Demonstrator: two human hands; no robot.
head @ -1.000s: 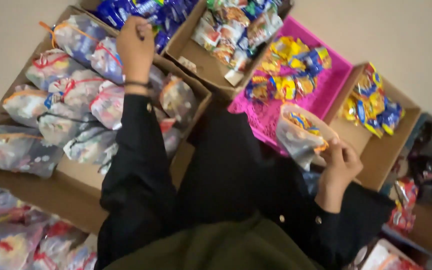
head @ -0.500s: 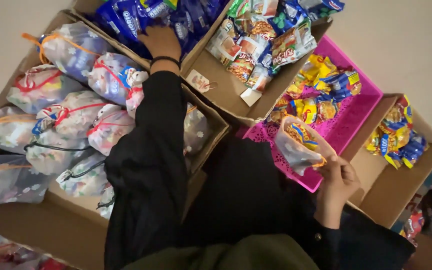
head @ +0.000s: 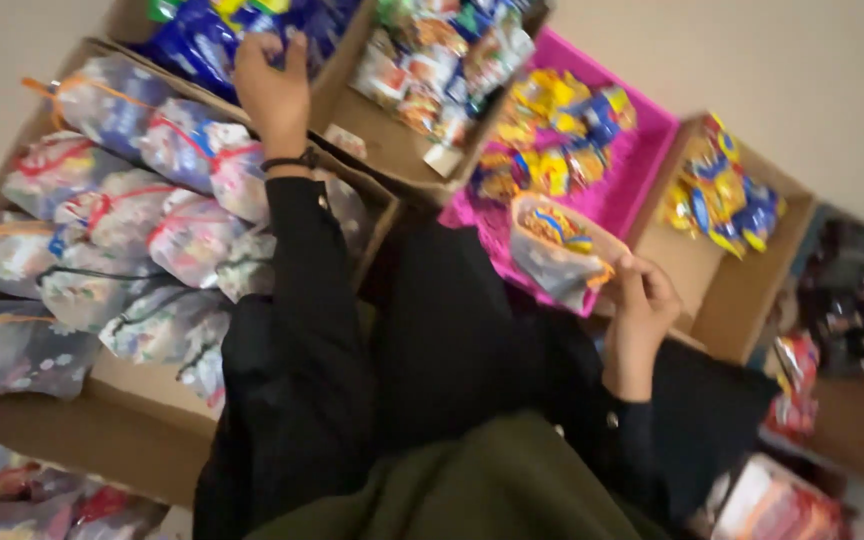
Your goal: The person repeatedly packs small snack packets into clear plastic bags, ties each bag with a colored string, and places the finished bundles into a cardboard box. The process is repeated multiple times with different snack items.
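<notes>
My left hand (head: 274,88) reaches into a cardboard box of blue snack packets (head: 202,42) at the top left; its fingers rest on the packets, and whether it grips one is unclear. My right hand (head: 642,300) holds open a small clear drawstring bag (head: 555,250) with a yellow and orange snack pack inside. That bag hangs over the near edge of a pink plastic tray (head: 642,165) of yellow and blue snack packs. Both arms wear black sleeves.
A big cardboard box (head: 102,400) on the left holds several filled, tied gift bags (head: 152,220). Another box of mixed snack packets (head: 432,70) sits at top centre. A box with yellow and blue packs (head: 722,200) stands right, with more packets beyond it.
The view has shifted and blurred. My left hand stays in the blue packet box. My right hand still holds the bag, a little higher and further left.
</notes>
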